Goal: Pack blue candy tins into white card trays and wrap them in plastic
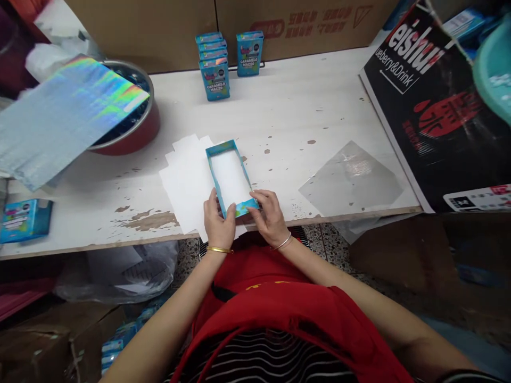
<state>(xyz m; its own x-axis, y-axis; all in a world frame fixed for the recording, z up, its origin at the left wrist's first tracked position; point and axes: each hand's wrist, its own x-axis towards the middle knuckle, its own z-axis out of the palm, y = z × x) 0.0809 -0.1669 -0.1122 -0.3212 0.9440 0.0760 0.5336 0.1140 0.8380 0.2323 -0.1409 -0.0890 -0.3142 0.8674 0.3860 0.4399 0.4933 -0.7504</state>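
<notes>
Both hands are pinching the near end of the open blue tray (231, 178): the left hand (219, 226) is clamped on its near-left corner, the right hand (270, 215) on its near-right corner. That tray is lying on white sheets (186, 181) at the table (279, 117) edge, so a push could be sliding tray and paper off together. Right of the tray, a clear film (351, 178) is lying flat; beyond the tray, finished boxes (215, 77) are standing upright and could be toppling if the table is jolted.
</notes>
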